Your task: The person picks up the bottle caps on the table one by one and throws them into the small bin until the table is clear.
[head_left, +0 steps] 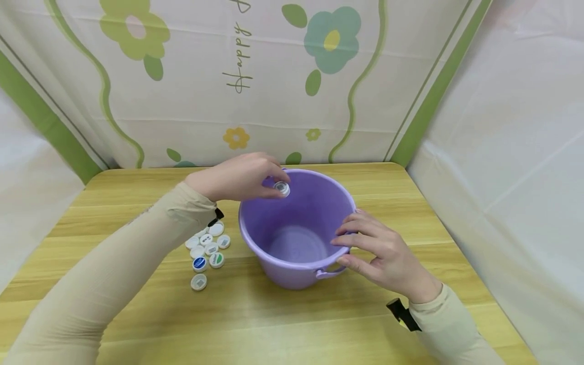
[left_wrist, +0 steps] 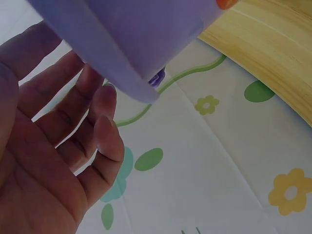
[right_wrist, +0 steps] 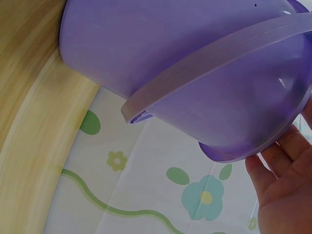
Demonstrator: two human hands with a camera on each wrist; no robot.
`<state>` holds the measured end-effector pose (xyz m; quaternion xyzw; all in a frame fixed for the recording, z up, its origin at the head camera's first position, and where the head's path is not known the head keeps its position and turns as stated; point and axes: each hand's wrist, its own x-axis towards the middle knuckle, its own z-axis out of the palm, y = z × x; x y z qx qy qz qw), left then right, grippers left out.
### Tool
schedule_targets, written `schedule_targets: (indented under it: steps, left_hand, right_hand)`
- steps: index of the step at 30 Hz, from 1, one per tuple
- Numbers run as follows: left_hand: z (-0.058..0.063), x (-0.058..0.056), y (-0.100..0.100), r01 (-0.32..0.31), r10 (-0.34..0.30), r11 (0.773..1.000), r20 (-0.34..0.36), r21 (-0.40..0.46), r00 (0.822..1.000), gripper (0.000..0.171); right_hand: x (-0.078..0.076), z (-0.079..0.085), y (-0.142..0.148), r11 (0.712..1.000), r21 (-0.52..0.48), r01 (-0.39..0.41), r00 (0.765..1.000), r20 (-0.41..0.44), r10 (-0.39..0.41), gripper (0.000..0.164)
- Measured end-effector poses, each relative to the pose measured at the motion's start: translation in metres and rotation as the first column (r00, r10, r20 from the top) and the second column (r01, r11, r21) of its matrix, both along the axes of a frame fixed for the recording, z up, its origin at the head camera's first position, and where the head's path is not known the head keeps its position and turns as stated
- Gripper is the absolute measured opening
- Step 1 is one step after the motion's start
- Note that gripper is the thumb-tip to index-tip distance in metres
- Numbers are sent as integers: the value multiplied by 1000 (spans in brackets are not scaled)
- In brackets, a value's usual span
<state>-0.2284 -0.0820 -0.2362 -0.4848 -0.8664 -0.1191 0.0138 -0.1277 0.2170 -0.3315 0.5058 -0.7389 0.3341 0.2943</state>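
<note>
A purple plastic bucket [head_left: 294,274] stands upright on the wooden table, its mouth facing up. Over its far left part, my left hand [head_left: 242,177] pinches a small white bottle cap [head_left: 282,189] between thumb and fingers. The left wrist view shows this hand [left_wrist: 58,131] beside the bucket's rim [left_wrist: 112,63], with the cap hidden there. On the right side, my right hand [head_left: 380,248] grips the rim, fingers over the inside and thumb outside near the handle [head_left: 330,274]. In the right wrist view its fingers [right_wrist: 278,158] reach behind the rim.
Left of the bucket lies a group of several bottle caps [head_left: 211,248], mostly white, one with a blue top [head_left: 199,263] and one with green print [head_left: 216,260]. My left forearm passes over part of them. A flowered cloth [head_left: 274,101] hangs behind the table [head_left: 150,324].
</note>
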Motion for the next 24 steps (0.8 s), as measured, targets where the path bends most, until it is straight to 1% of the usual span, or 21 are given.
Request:
schedule_targets:
  steps: [7, 13, 15, 18, 24]
  left_hand:
    - [-4, -3, 8, 10, -9, 999, 11, -37, 1000, 25]
    - [-10, -5, 7, -4, 5, 999, 38, -35, 999, 39]
    - [-10, -4, 4, -20, 21, 999, 41, -29, 999, 41]
    - [-9, -3, -4, -51, 50, 999, 36, 5, 998, 39]
    - [-10, 3, -30, -109, 112, 990, -24, 89, 993, 35]
  right_hand:
    - [0, 0, 0, 1000, -6, -2, 1000, 4, 2, 29]
    - [1, 0, 0, 1000, -7, -10, 1000, 8, 10, 29]
    - [1, 0, -1, 1000, -7, -8, 1000, 5, 8, 29]
    - [1, 0, -1, 1000, -6, -2, 1000, -2, 2, 29]
    - [1, 0, -1, 1000, -6, 2, 1000, -3, -3, 29]
